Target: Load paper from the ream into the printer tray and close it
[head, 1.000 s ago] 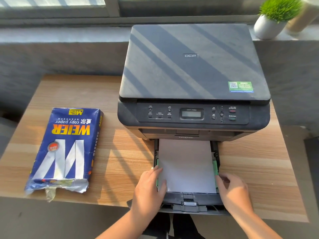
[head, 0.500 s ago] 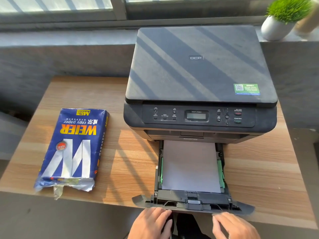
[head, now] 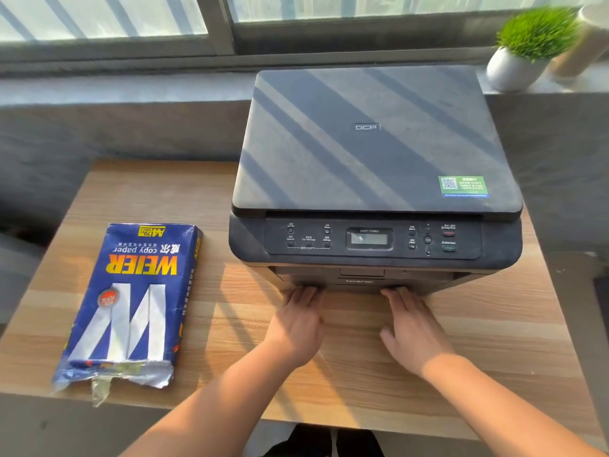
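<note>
Two bare hands are laid flat, fingers extended and together, palms down, gripping nothing. The fingertips of the left hand and the right hand are pressed against the lower front edge of the printer, one toward each side of its centre. The paper tray is seen pushed fully into the printer body, its front flush with the casing, so any paper inside is hidden. The printer is set on the far right part of a wooden desk, its control panel and small display facing the person, its dark flat lid closed, with a green sticker at the near right corner. Well to the left of the hands, the blue ream is laid flat on the desk, its long axis running away from the person. Its torn-open end is pointed toward the near desk edge, with wrapper crumpled there. A potted green plant is placed on the windowsill behind.
</note>
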`<act>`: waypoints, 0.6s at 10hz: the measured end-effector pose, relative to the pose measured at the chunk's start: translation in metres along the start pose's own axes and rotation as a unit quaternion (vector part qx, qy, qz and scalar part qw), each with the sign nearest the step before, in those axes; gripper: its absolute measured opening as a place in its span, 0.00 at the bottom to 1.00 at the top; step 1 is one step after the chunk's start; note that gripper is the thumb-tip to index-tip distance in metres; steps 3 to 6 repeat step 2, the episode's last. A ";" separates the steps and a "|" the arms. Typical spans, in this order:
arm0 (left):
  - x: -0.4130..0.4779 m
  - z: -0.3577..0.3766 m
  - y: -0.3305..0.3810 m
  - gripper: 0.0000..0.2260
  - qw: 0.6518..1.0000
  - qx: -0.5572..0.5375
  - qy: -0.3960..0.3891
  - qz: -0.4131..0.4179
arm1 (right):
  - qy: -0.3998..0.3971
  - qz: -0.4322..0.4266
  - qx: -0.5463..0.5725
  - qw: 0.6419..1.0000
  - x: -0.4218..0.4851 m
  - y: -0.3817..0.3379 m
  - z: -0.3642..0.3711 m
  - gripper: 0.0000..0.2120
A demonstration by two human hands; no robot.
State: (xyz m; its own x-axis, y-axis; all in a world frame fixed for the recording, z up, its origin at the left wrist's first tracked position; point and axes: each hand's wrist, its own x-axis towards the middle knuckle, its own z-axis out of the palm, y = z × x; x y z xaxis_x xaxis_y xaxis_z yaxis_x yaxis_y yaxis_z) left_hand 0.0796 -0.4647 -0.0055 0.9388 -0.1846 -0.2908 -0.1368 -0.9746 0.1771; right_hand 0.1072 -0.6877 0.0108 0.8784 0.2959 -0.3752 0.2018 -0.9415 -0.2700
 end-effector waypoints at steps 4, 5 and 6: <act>-0.049 -0.005 0.007 0.14 0.994 -0.088 0.045 0.036 | 0.105 0.003 0.400 0.910 -0.047 -0.009 -0.075 0.16; -0.049 -0.005 0.007 0.14 0.994 -0.088 0.045 0.036 | 0.105 0.003 0.400 0.910 -0.047 -0.009 -0.075 0.16; -0.049 -0.005 0.007 0.14 0.994 -0.088 0.045 0.036 | 0.105 0.003 0.400 0.910 -0.047 -0.009 -0.075 0.16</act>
